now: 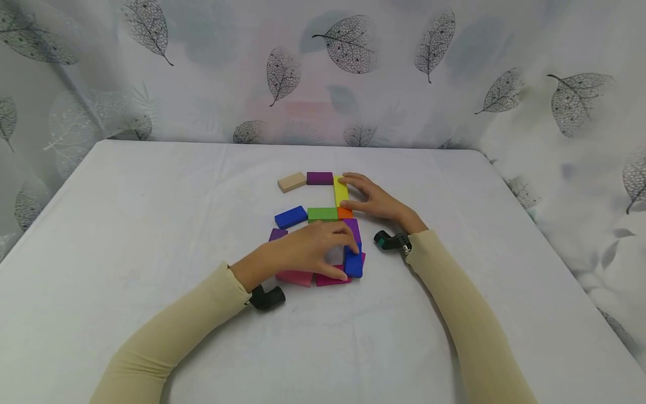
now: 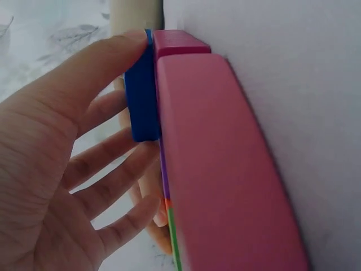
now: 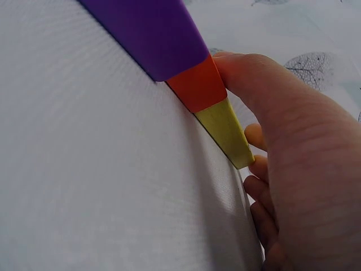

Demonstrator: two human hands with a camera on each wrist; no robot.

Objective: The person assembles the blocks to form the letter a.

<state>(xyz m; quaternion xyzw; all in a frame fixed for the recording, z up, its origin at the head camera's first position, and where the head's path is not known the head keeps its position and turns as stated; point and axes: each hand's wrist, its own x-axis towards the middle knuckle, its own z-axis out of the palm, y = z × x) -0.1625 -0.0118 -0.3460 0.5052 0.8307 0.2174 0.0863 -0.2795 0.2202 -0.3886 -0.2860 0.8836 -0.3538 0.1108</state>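
Observation:
My left hand [image 1: 315, 247] pinches a blue block [image 1: 354, 262], thumb at its near end and a finger at its far end. That block overlaps the magenta block [image 1: 330, 279] at the near right corner of a layout of coloured blocks. A pink block [image 2: 220, 158] lies beside the magenta one, under my left wrist. At the layout's far right, my right hand [image 1: 375, 199] rests its thumb and fingertips along the right side of a yellow block [image 1: 340, 193]. An orange block [image 3: 198, 84] and a purple block [image 3: 149, 36] continue the line towards me.
A green block [image 1: 323, 214] and another blue block [image 1: 291, 217] form a middle row. Farther back lie a dark purple block [image 1: 319, 178] and a wooden-coloured block [image 1: 292, 182]. A violet block [image 1: 277, 234] shows partly behind my left hand. White cloth covers the table [image 1: 151, 224].

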